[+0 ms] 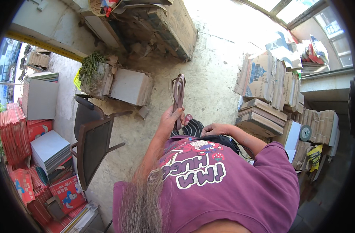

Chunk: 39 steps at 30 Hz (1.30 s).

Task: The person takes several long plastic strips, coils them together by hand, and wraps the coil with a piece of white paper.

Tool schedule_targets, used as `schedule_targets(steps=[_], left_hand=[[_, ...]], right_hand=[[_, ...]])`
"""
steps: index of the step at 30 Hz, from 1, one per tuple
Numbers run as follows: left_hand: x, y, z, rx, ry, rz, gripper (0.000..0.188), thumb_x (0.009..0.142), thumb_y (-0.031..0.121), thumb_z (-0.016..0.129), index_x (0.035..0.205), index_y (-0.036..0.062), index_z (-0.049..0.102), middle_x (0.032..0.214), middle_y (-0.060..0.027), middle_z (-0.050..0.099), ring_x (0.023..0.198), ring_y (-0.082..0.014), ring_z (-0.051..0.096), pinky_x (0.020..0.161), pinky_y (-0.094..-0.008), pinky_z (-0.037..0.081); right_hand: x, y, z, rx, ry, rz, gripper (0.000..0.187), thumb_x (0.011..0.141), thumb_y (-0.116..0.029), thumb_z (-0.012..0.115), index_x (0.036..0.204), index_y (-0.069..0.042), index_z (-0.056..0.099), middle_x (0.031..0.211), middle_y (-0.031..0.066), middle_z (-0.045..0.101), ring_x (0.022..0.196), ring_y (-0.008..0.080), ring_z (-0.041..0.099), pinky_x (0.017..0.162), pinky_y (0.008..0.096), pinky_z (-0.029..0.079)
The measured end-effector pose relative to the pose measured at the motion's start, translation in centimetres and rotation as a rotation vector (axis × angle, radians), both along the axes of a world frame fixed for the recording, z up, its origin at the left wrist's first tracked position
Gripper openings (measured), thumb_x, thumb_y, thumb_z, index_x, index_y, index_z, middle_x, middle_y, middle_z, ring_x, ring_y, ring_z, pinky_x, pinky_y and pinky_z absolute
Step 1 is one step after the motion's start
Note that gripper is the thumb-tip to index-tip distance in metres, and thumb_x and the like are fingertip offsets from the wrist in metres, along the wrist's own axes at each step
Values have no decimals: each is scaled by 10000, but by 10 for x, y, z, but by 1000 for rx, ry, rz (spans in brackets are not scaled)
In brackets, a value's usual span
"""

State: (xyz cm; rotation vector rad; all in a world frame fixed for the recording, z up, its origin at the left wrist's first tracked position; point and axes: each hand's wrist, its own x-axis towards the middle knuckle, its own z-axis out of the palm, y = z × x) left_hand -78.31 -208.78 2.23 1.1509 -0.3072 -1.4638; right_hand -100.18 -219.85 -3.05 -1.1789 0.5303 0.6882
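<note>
Strap bundle [178, 93], brown, flat loops, held upright in left hand [170, 118], fingers closed round its lower end, above lap. Right hand [215, 129] rests loosely curled, empty, on black bag [224, 140]. Step judged: sorting loops; right hand needed next.

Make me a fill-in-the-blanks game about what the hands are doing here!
1. The left hand holds up a bundle of flat brown ____.
2. The right hand rests near the person's ____, holding nothing visible.
3. The chair stands on the person's ____ side.

Missing words: straps; waist; left
</note>
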Motion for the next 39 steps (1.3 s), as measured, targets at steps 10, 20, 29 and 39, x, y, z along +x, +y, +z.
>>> schedule_targets(steps=[10,20,29,39], left_hand=[[-13,-46,0,-90,-30,-162,273,919,273,538,1017,20,511,708,-18,504,612,-113,509,575,-240,427],[-6,-13,-27,15,7,32,277,916,285,543,1016,29,516,702,-16,500,592,-112,518,563,-234,433],[57,19,-43,11,17,339,262,916,265,548,992,17,512,687,-22,506,579,-122,523,540,-232,428],[141,6,-70,-7,-17,383,284,910,308,556,971,32,526,677,-15,509,571,-105,516,537,-222,418]], right_hand=[[-64,6,5,-50,61,-326,194,849,-197,639,940,-27,624,900,-12,617,847,70,544,787,234,442],[-35,-13,-10,-15,77,-358,214,868,-206,603,957,-12,615,927,21,621,871,90,556,808,243,448],[25,-42,-22,-77,-16,-239,192,863,-187,599,927,-6,601,946,47,622,915,112,557,851,256,440],[128,-85,-6,-153,15,-157,236,848,-197,599,993,-11,597,906,20,607,856,88,553,783,229,452]])
